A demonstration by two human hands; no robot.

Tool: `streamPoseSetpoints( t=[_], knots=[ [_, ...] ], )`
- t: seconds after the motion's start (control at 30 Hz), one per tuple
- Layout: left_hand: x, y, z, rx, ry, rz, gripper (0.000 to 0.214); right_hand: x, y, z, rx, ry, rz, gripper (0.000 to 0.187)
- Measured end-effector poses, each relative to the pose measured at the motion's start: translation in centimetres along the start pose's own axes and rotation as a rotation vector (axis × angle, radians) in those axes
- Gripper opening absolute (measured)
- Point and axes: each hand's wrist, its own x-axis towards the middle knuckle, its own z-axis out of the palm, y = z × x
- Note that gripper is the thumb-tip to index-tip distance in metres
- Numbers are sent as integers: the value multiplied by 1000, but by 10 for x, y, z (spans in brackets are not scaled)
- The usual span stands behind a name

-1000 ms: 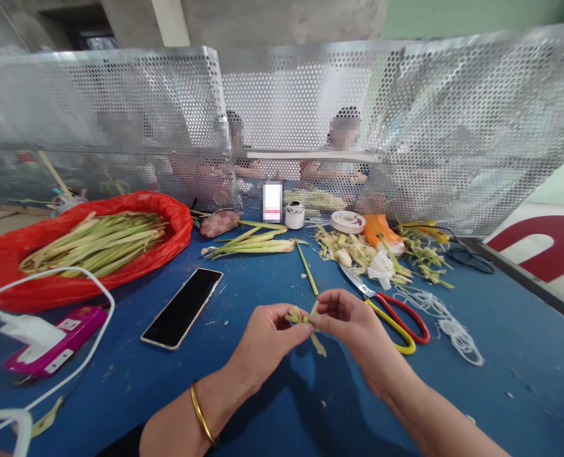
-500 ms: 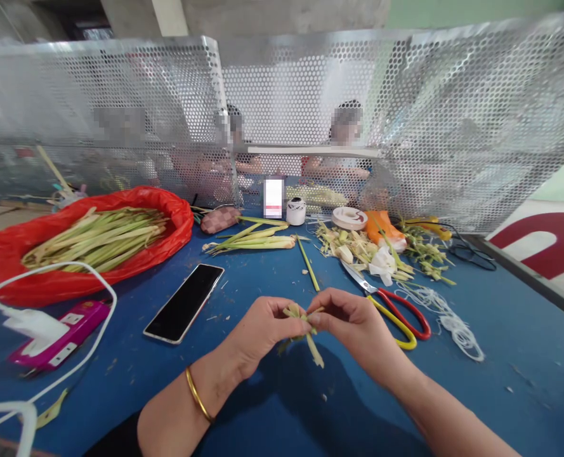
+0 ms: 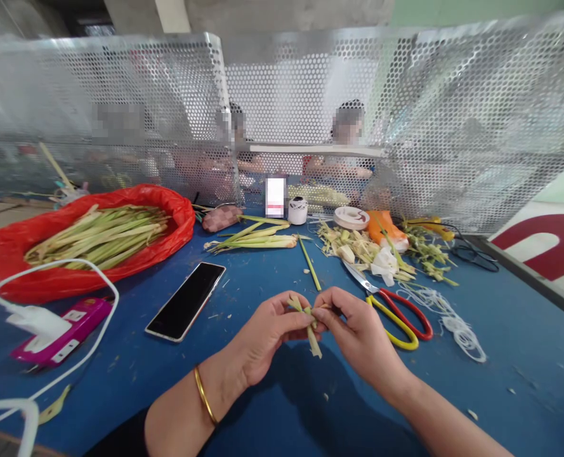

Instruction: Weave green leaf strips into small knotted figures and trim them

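Note:
Between my two hands is a small knot of pale green plant leaf strips [image 3: 314,343], one end hanging down below the fingers. My left hand [image 3: 278,327], with a gold bangle on its wrist, is closed and pinches the knot between thumb and fingers. From the other side, my right hand [image 3: 351,320] is closed too, its thumb and forefinger pinching the strips at the crossing. Scissors [image 3: 391,308] with one yellow and one red handle lie just beyond my right hand. A thin green stalk [image 3: 309,263] lies on the blue table ahead of the hands.
On the left are a red plastic bag [image 3: 177,219] of long leaf strips, a phone [image 3: 186,301] and a purple power strip [image 3: 63,333] with white cable. Trimmings [image 3: 341,244], a tape roll [image 3: 352,218] and white string [image 3: 462,333] lie right. A perforated metal screen [image 3: 301,95] stands behind.
Both hands stay at the knot. My left fingers have shifted and now wrap further under it, and the leaf strips have turned slightly. The view has moved a little.

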Motion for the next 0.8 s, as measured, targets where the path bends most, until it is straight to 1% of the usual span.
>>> streamPoseSetpoints(
  t=[0.07,0.17,0.3,0.43,0.53,0.63,0.8],
  knots=[
    [0,-1,1,-4,15,27,13,0,0,1,48,1,41,17],
    [1,-2,0,-13,-2,20,12,2,1,2,153,-20,118,18],
    [1,0,-1,9,-25,16,13,3,-1,2,245,-36,156,17],
    [1,1,1,100,41,56,8,4,-6,5,401,-40,223,20],
    [2,0,0,108,75,58,6,5,-9,5,480,-32,273,21],
    [4,0,-3,96,79,57,8,6,-10,1,478,-84,265,20],
    [2,3,-4,142,100,81,12,8,-9,-8,396,-178,185,20]
  ],
)
